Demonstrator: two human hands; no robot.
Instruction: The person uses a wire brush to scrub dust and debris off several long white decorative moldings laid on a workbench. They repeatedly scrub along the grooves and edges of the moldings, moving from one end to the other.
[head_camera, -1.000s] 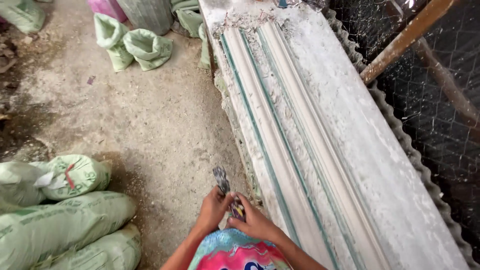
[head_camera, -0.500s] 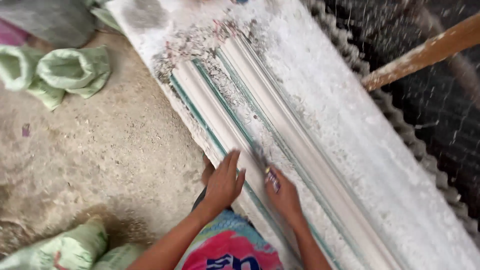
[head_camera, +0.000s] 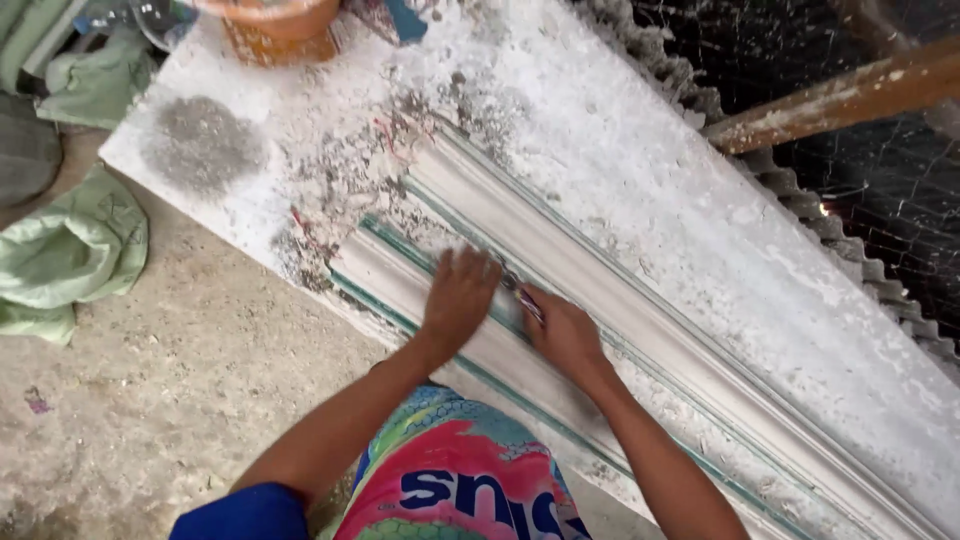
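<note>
Change: your hands moved from the counter (head_camera: 700, 240) edge onto the white moulding (head_camera: 560, 250).
Left hand (head_camera: 458, 300): flat, fingers spread.
Right hand (head_camera: 565, 335): gripping a small tool (head_camera: 522, 295).

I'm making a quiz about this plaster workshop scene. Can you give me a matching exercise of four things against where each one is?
Things:
1. left hand
2. right hand
3. orange bucket
4. green sack

Places:
A. on the ground, left of the table
B. flat on the white moulding
C. at the table's far end
D. holding a small tool against the moulding

Pairs: 1-B, 2-D, 3-C, 4-A
</note>
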